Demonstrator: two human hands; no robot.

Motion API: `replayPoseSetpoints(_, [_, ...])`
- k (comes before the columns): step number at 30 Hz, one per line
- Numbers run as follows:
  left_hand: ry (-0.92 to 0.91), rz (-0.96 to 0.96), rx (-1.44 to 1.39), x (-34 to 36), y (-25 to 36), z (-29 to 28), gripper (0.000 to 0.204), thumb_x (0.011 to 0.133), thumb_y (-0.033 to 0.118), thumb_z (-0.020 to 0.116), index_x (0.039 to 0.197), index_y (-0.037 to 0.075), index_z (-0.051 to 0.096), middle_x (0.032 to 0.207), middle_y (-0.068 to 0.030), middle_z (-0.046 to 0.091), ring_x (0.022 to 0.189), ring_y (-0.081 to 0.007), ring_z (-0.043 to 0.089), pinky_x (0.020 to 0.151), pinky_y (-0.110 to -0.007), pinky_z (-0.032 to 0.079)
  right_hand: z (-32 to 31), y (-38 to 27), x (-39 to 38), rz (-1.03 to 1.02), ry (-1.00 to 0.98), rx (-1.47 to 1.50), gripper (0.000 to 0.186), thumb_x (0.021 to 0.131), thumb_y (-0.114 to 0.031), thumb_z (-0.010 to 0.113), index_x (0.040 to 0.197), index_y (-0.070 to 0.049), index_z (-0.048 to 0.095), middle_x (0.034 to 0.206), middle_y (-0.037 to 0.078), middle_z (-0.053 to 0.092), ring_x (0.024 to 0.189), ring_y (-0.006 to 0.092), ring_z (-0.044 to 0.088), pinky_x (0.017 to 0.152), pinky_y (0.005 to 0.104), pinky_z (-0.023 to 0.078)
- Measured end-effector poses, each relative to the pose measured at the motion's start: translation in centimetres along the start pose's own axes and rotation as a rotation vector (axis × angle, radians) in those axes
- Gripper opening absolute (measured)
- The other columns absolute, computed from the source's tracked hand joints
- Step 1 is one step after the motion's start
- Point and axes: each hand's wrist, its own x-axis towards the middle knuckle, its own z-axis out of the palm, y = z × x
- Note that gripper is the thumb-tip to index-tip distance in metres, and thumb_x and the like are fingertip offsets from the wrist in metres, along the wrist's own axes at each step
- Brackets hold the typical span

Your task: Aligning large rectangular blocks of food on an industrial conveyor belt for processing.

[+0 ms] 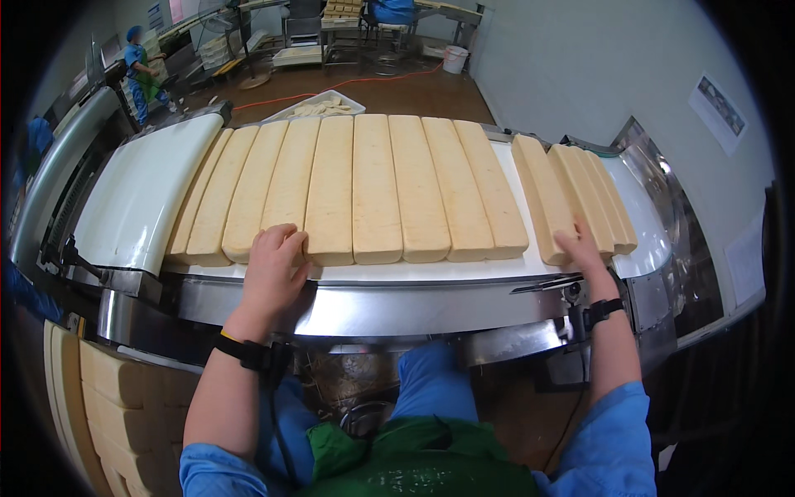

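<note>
Long pale-yellow loaves, bread-like, lie side by side across a white conveyor belt. My left hand rests against the near end of a loaf left of the middle, thumb apart from the bent fingers. To the right, beyond a gap, a smaller group of loaves stands on the belt. My right hand is at the near end of the leftmost loaf in that group, thumb on its top and fingers reaching into the gap beside it. The fingertips there are partly hidden.
A steel rail runs along the belt's near side. Behind the belt sits a white tray of pale pieces. More pale loaves are stacked at lower left. A co-worker stands far left. A wall bounds the right.
</note>
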Motion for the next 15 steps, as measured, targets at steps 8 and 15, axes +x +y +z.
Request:
replayPoseSetpoints(8, [-0.016, 0.012, -0.014, 0.0, 0.4, 0.1, 0.050, 0.073, 0.004, 0.078, 0.121, 0.005, 0.063, 0.127, -0.0172, 0.060, 0.121, -0.0386, 0.056, 0.104, -0.046, 0.046, 5.0, -6.5, -0.4, -0.293, -0.176, -0.004, 0.084, 0.076, -0.023, 0.077, 0.151, -0.005, 0.044, 0.149, 0.018, 0.051, 0.136, 0.0293, 0.052, 0.115, 0.0384, 0.041])
replayPoseSetpoints(15, [-0.006, -0.002, -0.039, 0.2, 0.1, 0.4, 0.050, 0.073, 0.004, 0.078, 0.121, 0.004, 0.063, 0.128, -0.0175, 0.060, 0.122, -0.0384, 0.056, 0.104, -0.045, 0.047, 0.7, -3.4, 1.0, -0.178, -0.101, 0.026, 0.073, 0.082, -0.019, 0.073, 0.148, -0.003, 0.046, 0.145, 0.019, 0.053, 0.134, 0.0338, 0.051, 0.112, 0.0417, 0.042])
